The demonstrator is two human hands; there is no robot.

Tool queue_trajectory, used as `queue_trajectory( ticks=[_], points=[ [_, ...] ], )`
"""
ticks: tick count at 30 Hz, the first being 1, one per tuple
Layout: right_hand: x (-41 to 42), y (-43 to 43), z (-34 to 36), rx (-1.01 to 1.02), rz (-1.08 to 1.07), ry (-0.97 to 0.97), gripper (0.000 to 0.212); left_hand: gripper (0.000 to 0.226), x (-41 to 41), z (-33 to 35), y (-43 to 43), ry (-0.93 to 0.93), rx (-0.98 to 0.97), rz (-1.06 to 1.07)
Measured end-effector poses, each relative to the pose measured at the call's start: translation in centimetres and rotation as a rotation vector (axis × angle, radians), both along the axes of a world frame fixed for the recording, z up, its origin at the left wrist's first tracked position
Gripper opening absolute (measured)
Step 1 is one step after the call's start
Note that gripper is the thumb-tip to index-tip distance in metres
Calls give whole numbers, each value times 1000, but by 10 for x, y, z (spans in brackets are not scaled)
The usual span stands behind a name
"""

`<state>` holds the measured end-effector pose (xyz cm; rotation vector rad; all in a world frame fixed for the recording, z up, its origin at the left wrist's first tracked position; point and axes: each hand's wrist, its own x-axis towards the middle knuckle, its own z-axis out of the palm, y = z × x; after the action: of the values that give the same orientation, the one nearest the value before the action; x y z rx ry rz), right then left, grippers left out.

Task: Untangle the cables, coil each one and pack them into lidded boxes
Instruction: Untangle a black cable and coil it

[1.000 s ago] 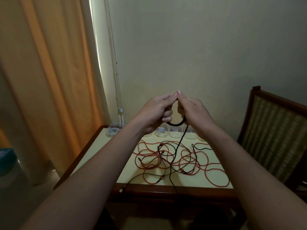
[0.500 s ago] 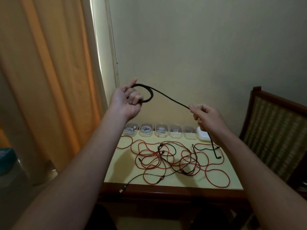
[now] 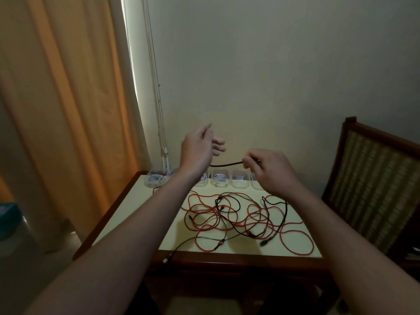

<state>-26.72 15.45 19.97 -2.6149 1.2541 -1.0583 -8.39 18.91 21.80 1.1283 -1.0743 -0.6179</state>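
Observation:
My left hand (image 3: 198, 148) is raised above the back of the table (image 3: 127, 214), seen from behind, thumb up and fingers loosely curled. A black cable (image 3: 227, 165) runs from behind its palm across to my right hand (image 3: 270, 171), which pinches the cable between thumb and fingertips. How the left hand grips is hidden. More of the black cable (image 3: 285, 214) trails over the table to a plug near the front. A tangle of red cables (image 3: 204, 220) and thin dark cables lies spread on the tabletop. Small clear boxes (image 3: 219, 179) line the back edge, some holding coiled white cables.
A wooden chair with a woven back (image 3: 372, 189) stands right of the table. An orange curtain (image 3: 68, 110) and hanging blind cords (image 3: 160, 133) are at the left. A thin cable's plug (image 3: 165, 260) hangs over the table's front edge.
My left hand has come down and rightward from its raised position, and the small loop it showed is now out of sight. The hands are closer together again, with a short span of cable between them.

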Motion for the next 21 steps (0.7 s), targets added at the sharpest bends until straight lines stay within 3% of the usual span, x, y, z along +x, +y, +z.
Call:
queue_trajectory(
  ticks=[2,4,11,17,19,21],
  points=[
    [4,1,5,-62,12,-4,25,41,-9,-5,-1,-122,35,-35],
    [6,0,8,-104,28,-41,26,38,-17,-7,1,-130,94,-142],
    [6,6,12,-1,-7,-384,25,25,-21,2,11,218,221,-510],
    [11,17,13,305,72,-468,42,22,-19,8,14,456,184,-707],
    [14,19,13,367,132,-480,43,32,-18,7,13,508,178,-731],
    [17,17,10,379,140,-489,50,25,-18,6,11,511,181,-736]
  ],
)
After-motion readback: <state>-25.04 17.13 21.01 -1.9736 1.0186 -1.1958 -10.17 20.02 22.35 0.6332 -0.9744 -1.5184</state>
